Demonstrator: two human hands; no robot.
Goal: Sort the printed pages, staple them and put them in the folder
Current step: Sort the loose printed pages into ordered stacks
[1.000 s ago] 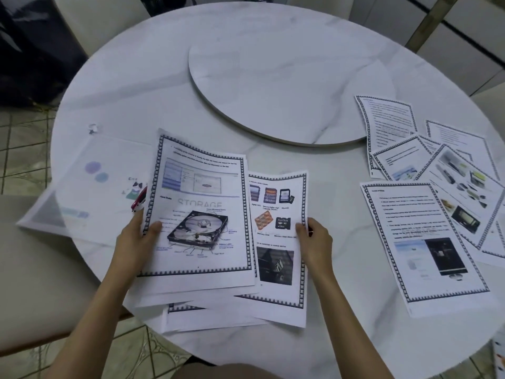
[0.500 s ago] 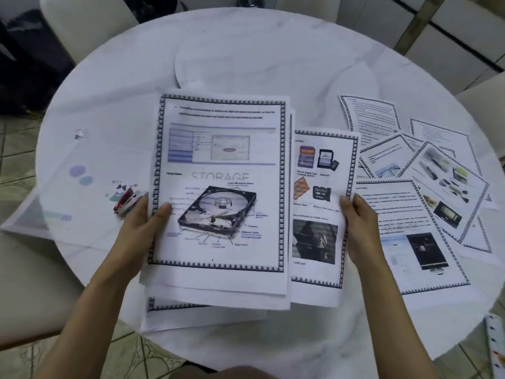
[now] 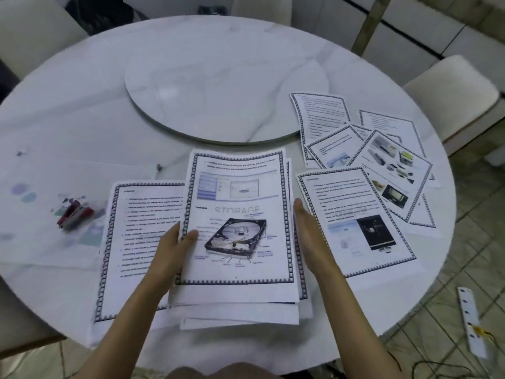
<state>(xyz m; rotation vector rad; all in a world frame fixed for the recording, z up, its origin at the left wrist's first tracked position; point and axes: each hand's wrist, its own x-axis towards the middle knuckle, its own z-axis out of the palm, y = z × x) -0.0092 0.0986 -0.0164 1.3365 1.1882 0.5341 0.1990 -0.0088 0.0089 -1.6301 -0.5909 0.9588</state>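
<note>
A stack of printed pages (image 3: pixel 237 192), topped by a "STORAGE" sheet with a hard-disk picture, lies at the near middle of the table. My left hand (image 3: pixel 175 242) pinches the stack's left edge, thumb on top. With straight fingers my right hand (image 3: pixel 307 225) lies flat against the stack's right edge. A text page (image 3: pixel 136 228) lies to the left, partly under the stack. Several loose pages (image 3: pixel 382 170) are spread at the right. A red stapler (image 3: pixel 73 214) sits on a translucent folder (image 3: pixel 41 203) at the left.
The round white marble table (image 3: pixel 82 105) carries a raised turntable disc (image 3: pixel 224 88) at its centre. Pale chairs (image 3: pixel 453 97) stand around it. A white strip (image 3: pixel 471 321) lies on the tiled floor at the lower right.
The memory-card page that my right hand held is squared into the stack and out of sight. A text page now shows at the left. My right hand has let go and flattened against the edge.
</note>
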